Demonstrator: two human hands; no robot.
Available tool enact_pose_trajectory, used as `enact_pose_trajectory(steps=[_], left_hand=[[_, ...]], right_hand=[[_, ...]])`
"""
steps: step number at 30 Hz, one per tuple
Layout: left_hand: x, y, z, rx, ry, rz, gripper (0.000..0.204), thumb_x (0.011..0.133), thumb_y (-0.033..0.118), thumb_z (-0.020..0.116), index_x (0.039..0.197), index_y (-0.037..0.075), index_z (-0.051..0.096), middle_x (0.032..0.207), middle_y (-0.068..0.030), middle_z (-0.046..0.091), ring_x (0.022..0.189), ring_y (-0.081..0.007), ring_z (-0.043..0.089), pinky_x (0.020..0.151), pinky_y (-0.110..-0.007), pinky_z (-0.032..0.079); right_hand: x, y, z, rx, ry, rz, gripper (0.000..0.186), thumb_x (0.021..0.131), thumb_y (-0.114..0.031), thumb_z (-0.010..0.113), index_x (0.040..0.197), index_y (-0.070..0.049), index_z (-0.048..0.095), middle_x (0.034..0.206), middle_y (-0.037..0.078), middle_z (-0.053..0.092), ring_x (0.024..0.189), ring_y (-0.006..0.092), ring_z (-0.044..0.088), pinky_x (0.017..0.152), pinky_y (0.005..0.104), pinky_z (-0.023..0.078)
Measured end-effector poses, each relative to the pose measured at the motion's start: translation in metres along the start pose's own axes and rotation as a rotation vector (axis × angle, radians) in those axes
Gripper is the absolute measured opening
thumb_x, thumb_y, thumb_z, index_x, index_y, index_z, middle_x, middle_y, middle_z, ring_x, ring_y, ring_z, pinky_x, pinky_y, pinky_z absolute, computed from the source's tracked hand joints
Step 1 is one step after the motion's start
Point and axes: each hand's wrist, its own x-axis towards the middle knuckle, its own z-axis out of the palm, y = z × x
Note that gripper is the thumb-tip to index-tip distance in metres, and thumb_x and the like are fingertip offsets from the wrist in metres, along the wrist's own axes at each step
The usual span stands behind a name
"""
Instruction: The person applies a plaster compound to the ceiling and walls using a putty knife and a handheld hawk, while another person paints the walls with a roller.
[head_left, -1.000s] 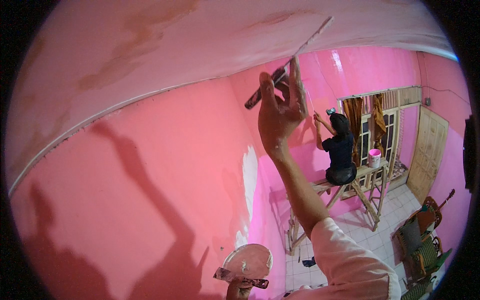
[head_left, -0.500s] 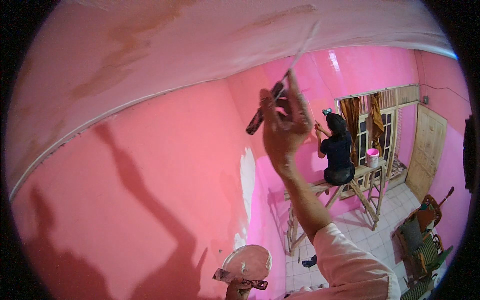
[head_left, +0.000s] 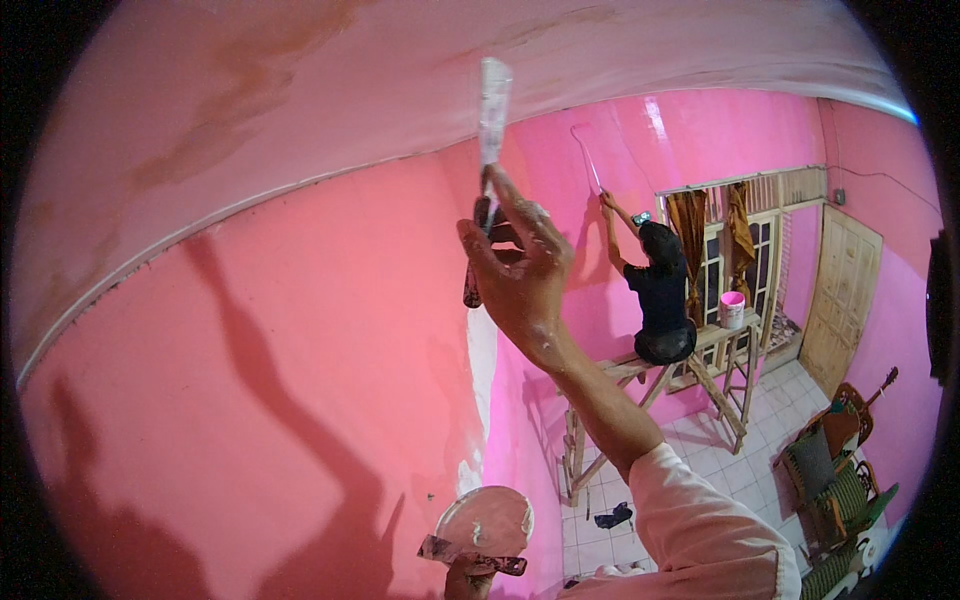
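My right hand (head_left: 525,260) is raised towards the corner where the ceiling meets the wall, its fingers closed round the dark handle of a putty knife (head_left: 492,105). The knife's whitish, smeared blade points up in front of the ceiling; whether it touches cannot be told. White smears mark the hand. Low in the view, my left hand (head_left: 468,577) grips a second putty knife (head_left: 470,555) with a dark, spattered handle, lying across a round disc (head_left: 495,515) that carries pale filler. The hand partly hides beneath them, so its hold on the disc is unclear.
A co-worker (head_left: 662,300) in dark clothes sits on a wooden trestle (head_left: 740,390), holding a long-handled roller (head_left: 590,160) against the pink wall. A paint bucket (head_left: 732,312) stands beside them. Chairs (head_left: 835,480) and a guitar (head_left: 885,383) are at the right, near a wooden door (head_left: 843,295).
My right hand has moved left and slightly down, turning the knife from slanted to nearly upright with its blade face showing. The co-worker's arms have risen. My left hand stays nearly in place.
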Motion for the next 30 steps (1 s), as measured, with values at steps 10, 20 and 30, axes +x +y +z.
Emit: enact_pose_trajectory(steps=[10,20,30], left_hand=[[0.019,-0.015,-0.032,0.070,-0.020,0.051,0.007,0.057,-0.008,0.049,0.062,-0.007,0.054,0.066,-0.0156,0.058,0.063,-0.0257,0.057,0.066,-0.033,0.049],[0.039,-0.034,-0.062,0.089,-0.108,0.197,0.011,0.060,-0.007,0.049,0.070,-0.004,0.054,0.068,-0.0132,0.057,0.064,-0.0227,0.056,0.061,-0.027,0.048],[-0.002,-0.009,-0.002,-0.084,0.021,0.073,0.010,0.060,-0.008,0.048,0.064,0.001,0.051,0.064,-0.0072,0.053,0.058,-0.0172,0.052,0.057,-0.025,0.046]], right_hand=[[0.047,0.003,-0.018,0.091,0.306,-0.135,0.048,0.077,-0.005,0.065,0.121,-0.002,0.048,0.080,0.006,0.055,0.064,0.0090,0.056,0.049,0.0215,0.051],[0.026,0.050,0.010,-0.051,0.215,-0.059,0.050,0.076,-0.005,0.066,0.122,-0.004,0.048,0.081,0.005,0.057,0.070,0.0097,0.058,0.057,0.0225,0.053],[0.043,-0.015,-0.035,0.108,0.225,-0.074,0.050,0.076,-0.007,0.067,0.122,-0.003,0.048,0.078,0.004,0.060,0.071,0.0081,0.057,0.053,0.0198,0.047]])
